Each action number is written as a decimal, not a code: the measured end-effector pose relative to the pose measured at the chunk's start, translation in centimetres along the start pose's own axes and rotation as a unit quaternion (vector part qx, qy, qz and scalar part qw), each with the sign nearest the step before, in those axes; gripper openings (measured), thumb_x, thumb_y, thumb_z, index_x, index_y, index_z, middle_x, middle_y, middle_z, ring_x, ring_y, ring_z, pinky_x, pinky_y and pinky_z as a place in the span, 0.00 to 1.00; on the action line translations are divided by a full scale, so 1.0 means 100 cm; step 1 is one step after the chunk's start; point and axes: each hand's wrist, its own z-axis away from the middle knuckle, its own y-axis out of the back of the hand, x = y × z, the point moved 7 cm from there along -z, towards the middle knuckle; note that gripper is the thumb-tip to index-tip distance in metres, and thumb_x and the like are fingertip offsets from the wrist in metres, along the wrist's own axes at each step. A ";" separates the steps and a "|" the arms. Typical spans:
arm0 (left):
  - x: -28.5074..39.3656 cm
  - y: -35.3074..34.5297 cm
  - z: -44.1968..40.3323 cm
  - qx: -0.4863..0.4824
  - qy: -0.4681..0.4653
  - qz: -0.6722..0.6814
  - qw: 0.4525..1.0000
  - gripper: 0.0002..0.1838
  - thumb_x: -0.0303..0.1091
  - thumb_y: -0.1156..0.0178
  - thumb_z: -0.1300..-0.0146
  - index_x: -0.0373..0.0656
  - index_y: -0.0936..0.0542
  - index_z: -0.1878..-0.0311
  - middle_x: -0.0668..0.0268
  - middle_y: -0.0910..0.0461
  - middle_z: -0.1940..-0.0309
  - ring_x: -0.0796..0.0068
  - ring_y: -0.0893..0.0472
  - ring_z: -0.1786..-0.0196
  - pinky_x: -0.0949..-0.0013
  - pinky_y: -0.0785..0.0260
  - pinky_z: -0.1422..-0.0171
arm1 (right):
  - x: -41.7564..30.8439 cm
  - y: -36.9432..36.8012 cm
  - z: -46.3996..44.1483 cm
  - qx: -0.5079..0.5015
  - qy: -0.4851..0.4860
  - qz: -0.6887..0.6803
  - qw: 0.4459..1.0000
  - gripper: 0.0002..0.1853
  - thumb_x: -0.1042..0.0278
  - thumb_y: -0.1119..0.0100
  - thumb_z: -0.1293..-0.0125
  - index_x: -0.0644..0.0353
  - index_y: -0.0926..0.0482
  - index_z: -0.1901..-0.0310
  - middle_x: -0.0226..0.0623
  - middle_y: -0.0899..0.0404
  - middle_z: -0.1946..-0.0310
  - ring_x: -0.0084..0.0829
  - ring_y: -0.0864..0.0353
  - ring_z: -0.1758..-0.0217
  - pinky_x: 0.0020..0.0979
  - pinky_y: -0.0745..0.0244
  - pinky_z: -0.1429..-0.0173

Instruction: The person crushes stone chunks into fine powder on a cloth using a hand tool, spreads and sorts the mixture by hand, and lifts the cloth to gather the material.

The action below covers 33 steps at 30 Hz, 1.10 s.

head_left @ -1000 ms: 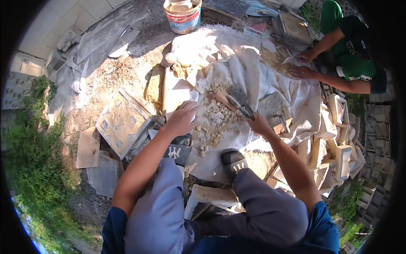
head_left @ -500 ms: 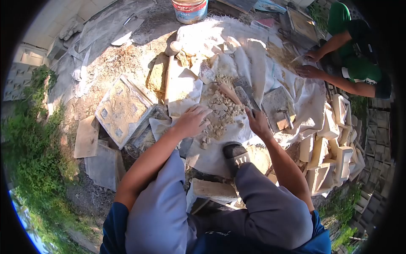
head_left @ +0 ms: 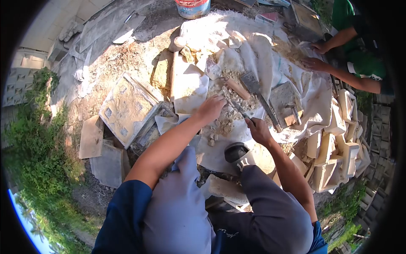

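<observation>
Above pale crumbled rubble (head_left: pixel 223 125) on a creased white sheet (head_left: pixel 314 110): slim, dark-handled tool (head_left: pixel 241 111), right hand's (head_left: pixel 259 130) grip wrapped round its handle. Judged light, stiff; best held there, behind the blade. Left hand (head_left: pixel 211 109) near tip; grip unclear, cannot tell.

Bright sunlight makes glare on the white sheet (head_left: pixel 222 28); the trousers (head_left: pixel 177 205) are in shade; near the black border, shapes curve.
</observation>
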 end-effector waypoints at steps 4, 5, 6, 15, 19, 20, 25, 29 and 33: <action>-0.022 -0.004 0.009 0.037 0.072 0.065 0.995 0.13 0.32 0.42 0.32 0.40 0.20 0.47 0.55 0.18 0.53 0.50 0.20 0.46 0.51 0.26 0.44 | 0.003 -0.012 -0.009 0.005 -0.025 0.012 1.000 0.27 0.50 0.49 0.23 0.70 0.23 0.71 0.63 0.23 0.73 0.63 0.23 0.67 0.53 0.32 0.60; -0.026 -0.008 0.014 0.039 0.077 0.067 0.994 0.13 0.32 0.42 0.32 0.40 0.20 0.47 0.55 0.18 0.53 0.50 0.20 0.46 0.51 0.26 0.44 | 0.008 -0.014 -0.011 0.001 -0.050 0.010 0.999 0.27 0.50 0.50 0.23 0.70 0.23 0.70 0.64 0.23 0.73 0.63 0.23 0.66 0.52 0.32 0.60; -0.022 -0.003 0.019 0.058 0.054 0.063 0.995 0.17 0.33 0.41 0.33 0.42 0.22 0.42 0.55 0.20 0.48 0.50 0.21 0.43 0.51 0.27 0.41 | 0.011 -0.018 -0.012 -0.003 -0.049 0.012 0.999 0.27 0.50 0.50 0.23 0.70 0.23 0.70 0.64 0.23 0.73 0.63 0.23 0.66 0.52 0.32 0.60; 0.011 0.003 0.058 -0.098 -0.053 -0.037 0.993 0.46 0.39 0.35 0.37 0.41 0.48 0.20 0.56 0.53 0.18 0.49 0.48 0.19 0.54 0.53 0.15 | 0.011 -0.007 -0.025 0.036 0.001 0.021 0.999 0.26 0.52 0.50 0.22 0.71 0.24 0.70 0.68 0.25 0.73 0.69 0.25 0.64 0.56 0.32 0.59; 0.007 -0.004 0.071 -0.110 -0.074 -0.116 0.984 0.49 0.45 0.37 0.36 0.37 0.52 0.19 0.56 0.55 0.17 0.50 0.51 0.17 0.55 0.58 0.14 | -0.027 0.001 -0.011 0.140 0.104 -0.003 0.985 0.19 0.60 0.50 0.22 0.69 0.30 0.68 0.67 0.26 0.75 0.70 0.26 0.67 0.56 0.35 0.67; 0.006 -0.006 0.074 -0.111 -0.074 -0.114 0.984 0.49 0.45 0.37 0.36 0.37 0.52 0.19 0.56 0.55 0.17 0.50 0.51 0.17 0.55 0.58 0.14 | -0.029 -0.005 -0.007 0.168 0.145 0.001 0.975 0.18 0.63 0.50 0.22 0.68 0.31 0.69 0.65 0.27 0.78 0.69 0.25 0.69 0.57 0.35 0.68; 0.004 -0.006 0.073 -0.104 -0.051 -0.090 0.989 0.51 0.47 0.35 0.38 0.39 0.50 0.19 0.57 0.56 0.17 0.53 0.49 0.18 0.56 0.59 0.13 | -0.012 -0.029 -0.023 0.099 0.121 0.115 0.981 0.17 0.60 0.47 0.24 0.67 0.31 0.66 0.62 0.25 0.81 0.69 0.25 0.74 0.61 0.32 0.69; -0.001 -0.010 0.077 -0.115 -0.048 -0.096 0.988 0.51 0.47 0.37 0.37 0.39 0.54 0.19 0.54 0.56 0.17 0.53 0.52 0.17 0.56 0.59 0.13 | -0.022 -0.032 -0.014 0.071 0.072 0.071 0.992 0.18 0.57 0.49 0.23 0.67 0.28 0.65 0.66 0.24 0.78 0.70 0.24 0.71 0.62 0.31 0.65; 0.000 -0.006 0.074 -0.112 -0.058 -0.105 0.986 0.52 0.47 0.36 0.38 0.39 0.54 0.19 0.54 0.55 0.17 0.53 0.52 0.17 0.56 0.59 0.13 | -0.012 -0.037 -0.023 0.069 0.033 0.106 0.991 0.20 0.56 0.50 0.23 0.67 0.26 0.66 0.68 0.23 0.76 0.70 0.22 0.67 0.62 0.31 0.61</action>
